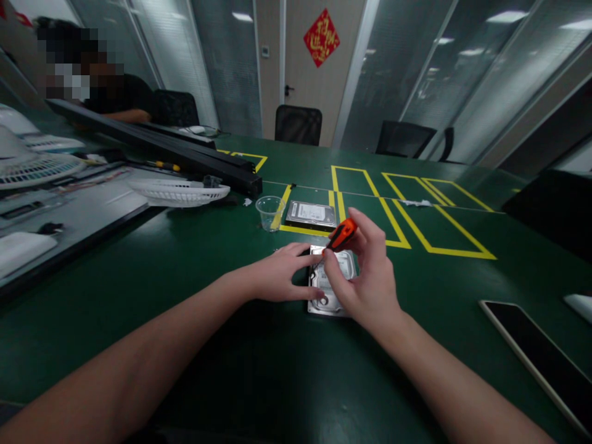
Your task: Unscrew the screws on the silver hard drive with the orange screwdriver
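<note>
A silver hard drive [345,266] lies flat on the green table [194,265] in front of me. My right hand [370,277] is closed around an orange-and-black screwdriver [343,234], held above the drive with its handle pointing up and away. My left hand [282,274] rests on the drive's left edge, fingers stretched out and touching its casing. A second hard drive [311,214] lies further back, on a yellow tape line.
A clear plastic cup [270,213] stands left of the far drive. White fan grilles [178,191] and a long black bar [185,154] lie at left, where another person sits. A dark tablet [541,357] lies at right. Chairs [298,124] line the far edge.
</note>
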Demonstrator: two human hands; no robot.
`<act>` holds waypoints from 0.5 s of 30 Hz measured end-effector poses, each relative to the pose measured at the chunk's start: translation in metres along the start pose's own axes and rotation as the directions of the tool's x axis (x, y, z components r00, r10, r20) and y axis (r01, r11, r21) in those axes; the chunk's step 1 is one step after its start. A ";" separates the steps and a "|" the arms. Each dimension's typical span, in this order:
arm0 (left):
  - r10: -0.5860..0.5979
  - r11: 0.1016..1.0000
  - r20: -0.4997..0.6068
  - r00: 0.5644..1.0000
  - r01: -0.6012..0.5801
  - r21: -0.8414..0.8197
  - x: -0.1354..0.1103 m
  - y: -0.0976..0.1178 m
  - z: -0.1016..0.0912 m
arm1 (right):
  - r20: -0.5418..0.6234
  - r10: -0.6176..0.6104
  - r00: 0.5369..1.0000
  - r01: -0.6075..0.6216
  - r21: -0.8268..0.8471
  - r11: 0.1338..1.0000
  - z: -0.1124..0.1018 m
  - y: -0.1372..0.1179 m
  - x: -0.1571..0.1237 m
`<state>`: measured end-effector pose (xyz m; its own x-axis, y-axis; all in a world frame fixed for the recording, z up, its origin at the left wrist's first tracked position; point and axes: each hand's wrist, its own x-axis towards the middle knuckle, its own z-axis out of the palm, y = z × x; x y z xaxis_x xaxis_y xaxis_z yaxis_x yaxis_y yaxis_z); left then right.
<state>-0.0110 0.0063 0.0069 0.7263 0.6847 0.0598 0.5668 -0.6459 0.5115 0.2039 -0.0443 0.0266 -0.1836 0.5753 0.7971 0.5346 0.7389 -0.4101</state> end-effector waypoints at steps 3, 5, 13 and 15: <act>-0.006 1.000 -0.001 1.000 0.006 -0.001 0.000 -0.001 0.000 | 0.002 0.006 1.000 -0.006 0.001 1.000 0.000 0.000 0.000; -0.017 1.000 0.006 1.000 0.017 -0.001 0.000 -0.001 0.000 | 0.005 0.010 1.000 -0.010 0.003 1.000 -0.001 0.000 0.000; 0.007 1.000 0.001 1.000 -0.007 -0.013 0.000 0.002 -0.002 | 0.017 0.033 0.999 -0.034 0.038 0.999 -0.001 0.000 0.000; -0.006 1.000 0.001 1.000 0.006 -0.015 0.000 0.001 -0.002 | 0.010 0.026 1.000 -0.026 0.026 0.999 -0.001 0.001 0.000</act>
<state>-0.0114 0.0059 0.0087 0.7234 0.6882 0.0557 0.5651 -0.6364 0.5250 0.2051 -0.0432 0.0266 -0.1781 0.5978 0.7816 0.5175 0.7325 -0.4423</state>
